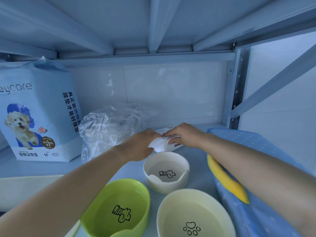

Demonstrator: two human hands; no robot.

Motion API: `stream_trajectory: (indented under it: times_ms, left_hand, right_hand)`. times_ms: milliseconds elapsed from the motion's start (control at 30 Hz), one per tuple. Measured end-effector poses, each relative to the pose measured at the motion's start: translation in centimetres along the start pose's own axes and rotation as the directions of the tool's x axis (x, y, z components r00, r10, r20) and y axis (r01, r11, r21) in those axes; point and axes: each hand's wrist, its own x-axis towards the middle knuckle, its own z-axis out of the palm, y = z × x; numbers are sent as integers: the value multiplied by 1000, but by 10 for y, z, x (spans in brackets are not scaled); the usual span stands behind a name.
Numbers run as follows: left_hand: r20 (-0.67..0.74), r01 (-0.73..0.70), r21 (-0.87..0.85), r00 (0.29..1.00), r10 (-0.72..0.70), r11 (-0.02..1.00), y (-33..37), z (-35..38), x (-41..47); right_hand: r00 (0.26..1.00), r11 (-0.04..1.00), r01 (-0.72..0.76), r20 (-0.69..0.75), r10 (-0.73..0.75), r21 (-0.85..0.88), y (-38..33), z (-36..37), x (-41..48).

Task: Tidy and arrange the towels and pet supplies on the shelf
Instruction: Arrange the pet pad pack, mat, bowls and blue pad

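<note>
Both hands are on the white pack (161,145), which lies flat on the shelf (196,156) toward the back, just behind the white bowl (166,171) and beside the clear bag (109,127). The left hand (142,144) holds the pack's near left end, thumb under the edge. The right hand (184,135) lies over its top with the thumb on the front side. So each grip is closed on the pack.

The step looks like squaring this pack against the back wall. To do it well:

1. Keep both grips low and even, so the soft pack slides without buckling.
2. Steer its long edge parallel to the wall.
3. Mind the forearms: the right one passes over the blue cloth (248,151), and the left wrist is close to the white bowl's rim.
4. Leave the bag undisturbed; it looks light enough to shift at a touch.
</note>
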Motion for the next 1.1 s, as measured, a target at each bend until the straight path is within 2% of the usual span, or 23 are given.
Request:
stream_trajectory:
  times_ms: [167,300,533,800,1100]
  left_hand:
    - [-1,5,66,1000,-5,998,-2,2,16]
    - [-27,14,127,1000,-11,992,4,-1,32]
    - [-91,26,120,996,-15,992,13,-7,39]
    - [-246,95,115,967,-64,989,35,-27,31]
    - [-326,182,81,934,-147,980,51,-45,28]
  right_hand:
    - [998,994,13,-69,-5,112,2,-11,-4]
    - [995,984,-28,-90,45,177,4,-18,-7]
    - [990,970,-36,-125,68,241,11,-21,-16]
    - [925,958,30,-372,82,286,15,-37,-34]
    - [921,905,90,-380,83,416,3,-35,-44]
